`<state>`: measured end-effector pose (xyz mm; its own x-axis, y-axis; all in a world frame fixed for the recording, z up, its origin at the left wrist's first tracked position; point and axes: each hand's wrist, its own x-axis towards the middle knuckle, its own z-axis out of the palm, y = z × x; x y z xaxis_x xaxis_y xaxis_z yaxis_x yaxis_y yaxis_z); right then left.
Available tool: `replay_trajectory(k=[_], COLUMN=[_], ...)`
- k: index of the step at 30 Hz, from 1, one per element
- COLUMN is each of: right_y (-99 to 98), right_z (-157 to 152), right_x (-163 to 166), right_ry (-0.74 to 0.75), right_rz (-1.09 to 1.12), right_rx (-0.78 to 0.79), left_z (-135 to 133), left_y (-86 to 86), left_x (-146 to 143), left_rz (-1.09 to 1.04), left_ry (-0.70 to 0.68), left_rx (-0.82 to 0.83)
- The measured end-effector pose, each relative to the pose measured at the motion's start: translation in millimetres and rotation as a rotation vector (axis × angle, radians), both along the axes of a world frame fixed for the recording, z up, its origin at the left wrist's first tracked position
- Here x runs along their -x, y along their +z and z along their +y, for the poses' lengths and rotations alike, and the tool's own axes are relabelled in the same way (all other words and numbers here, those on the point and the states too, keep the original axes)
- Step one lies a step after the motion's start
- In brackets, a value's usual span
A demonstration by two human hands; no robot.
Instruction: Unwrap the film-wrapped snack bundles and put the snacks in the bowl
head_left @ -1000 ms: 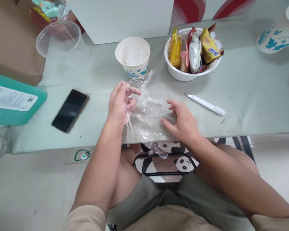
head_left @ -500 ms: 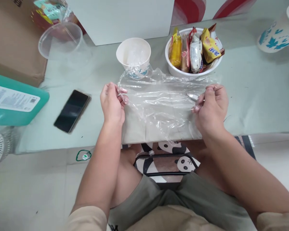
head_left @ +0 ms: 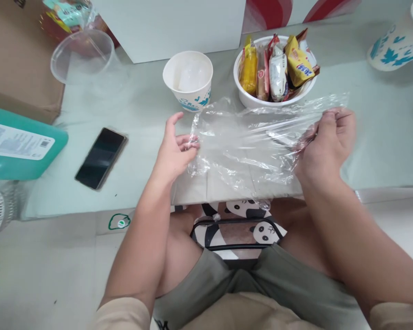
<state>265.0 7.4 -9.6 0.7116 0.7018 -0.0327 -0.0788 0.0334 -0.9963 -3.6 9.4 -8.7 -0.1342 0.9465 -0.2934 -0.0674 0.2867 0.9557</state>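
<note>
A crinkled sheet of clear plastic film stretches between my hands over the near edge of the table. My right hand is closed on its right end, bunching it into folds. A thin, shiny pointed piece shows through the film beside these fingers; its kind I cannot make out. At the left edge of the film is my left hand, fingers apart, one raised and the others against the film's edge. Just beyond the film stand a paper cup with something whitish inside and a white bowl of wrapped snacks.
A phone lies to the left, near a teal bottle and a clear plastic tub. Behind are a cardboard box and a white panel. Another paper cup stands far right.
My right hand has moved right and slightly away, drawing the film with it. My left hand has shifted right and its fingers have spread from their pinch on the film.
</note>
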Motion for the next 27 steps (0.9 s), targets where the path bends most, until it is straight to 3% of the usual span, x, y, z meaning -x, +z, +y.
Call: replay_trajectory(k=[7,14,16,20,22,27], right_y=[-6.0,-18.3,-18.2,-13.4,-11.9,-15.6], right_z=[1.3,-5.9,-8.7,-15.6,-19.8,-23.3], right_x=[-16.0,-27.3,-30.0,-28.1,-22.1,-0.9], right_ry=[-0.037,0.184,0.176,0.116,0.253,0.806], right_rz=[-0.036,-0.201,-0.384,-0.631,-0.606,-0.491], right_rx=[0.018,0.185,0.107,-0.283,-0.334,-0.169], left_z=[5.4,12.1,10.8,2.9,-2.1,-13.4], left_y=[1.9,25.8,33.3,36.7,33.9,21.3], left_x=[4.5,11.7,16.7,23.6,23.6,23.2], left_rz=[0.066,-0.229,-0.347,-0.409,-0.384,-0.343], left_ry=[0.118,0.177,0.119,-0.015,-0.023,0.004], left_rx=[-0.034,0.032,0.047,0.018,0.037,0.210])
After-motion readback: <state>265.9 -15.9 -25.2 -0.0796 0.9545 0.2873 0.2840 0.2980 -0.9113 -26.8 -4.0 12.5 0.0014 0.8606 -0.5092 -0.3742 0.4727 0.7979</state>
